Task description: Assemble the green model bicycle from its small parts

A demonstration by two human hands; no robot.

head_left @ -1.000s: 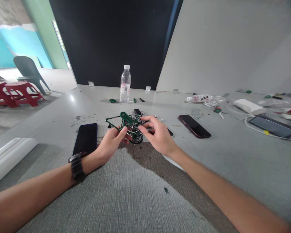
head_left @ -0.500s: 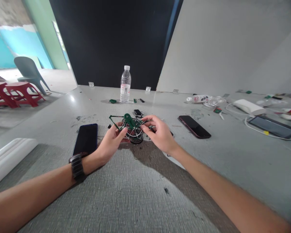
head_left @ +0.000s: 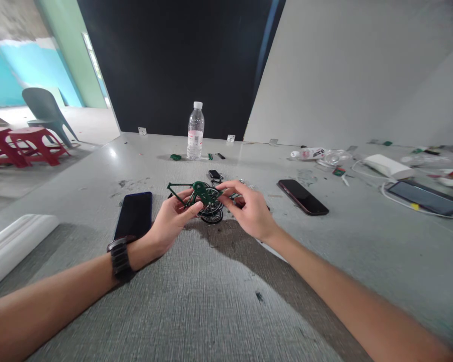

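A small green model bicycle (head_left: pixel 201 192) with black spoked wheels is held just above the grey table, in the middle of the view. My left hand (head_left: pixel 177 216) grips its frame from the left, thumb in front near the wheel. At the right side of the wheel, my right hand (head_left: pixel 245 206) has its thumb and fingertips pinched together on a small part of the model, too small to make out. Another spoked wheel (head_left: pixel 212 216) shows beneath the bicycle. Small dark parts (head_left: pixel 215 175) lie just behind it, partly covered by my right hand.
Phones lie at the left (head_left: pixel 135 215) and right (head_left: pixel 302 196). A water bottle (head_left: pixel 195 136) stands behind. At the right are plastic packaging (head_left: pixel 334 157), a white box (head_left: pixel 388 166) and a tablet-like device (head_left: pixel 425 196). A white roll (head_left: pixel 18 241) lies far left.
The bicycle has turned and tilted slightly, its left end shifting a little left and down. My left thumb has moved right, and my right fingertips have drawn closer together beside the wheel.
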